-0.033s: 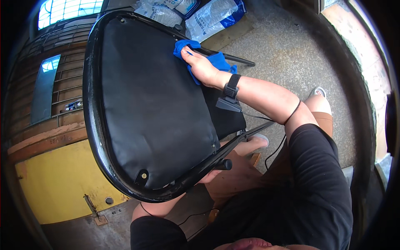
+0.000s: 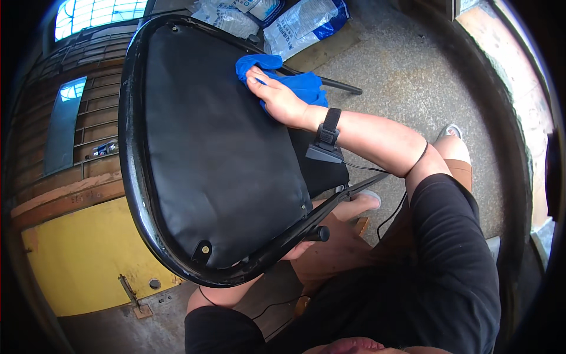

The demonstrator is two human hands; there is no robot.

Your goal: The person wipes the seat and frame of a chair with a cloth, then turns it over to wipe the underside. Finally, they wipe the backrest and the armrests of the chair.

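A black metal-framed folding chair (image 2: 218,141) is tilted up in front of me, its padded black panel facing me. Against the panel's upper right edge, my right hand (image 2: 283,101) presses a bunched blue cloth (image 2: 306,88), fingers closed over it. Part of the cloth hangs past the frame tube. Low on the chair, my left hand (image 2: 299,251) is at the frame tube near a black round-capped end, seemingly gripping it. Most of its fingers are hidden behind the frame. A black strap with a small device (image 2: 326,138) is on my right wrist.
Plastic sacks (image 2: 306,26) lie on the speckled floor (image 2: 401,65) at the far side. On the left stand a barred wooden rack (image 2: 97,130) with a plastic bottle (image 2: 105,148) and a yellow panel (image 2: 88,253). A thin cable (image 2: 392,215) hangs by my right arm.
My right hand has slid slightly left across the panel, with the blue cloth in it. The chair has barely shifted, and my left hand stays where it was.
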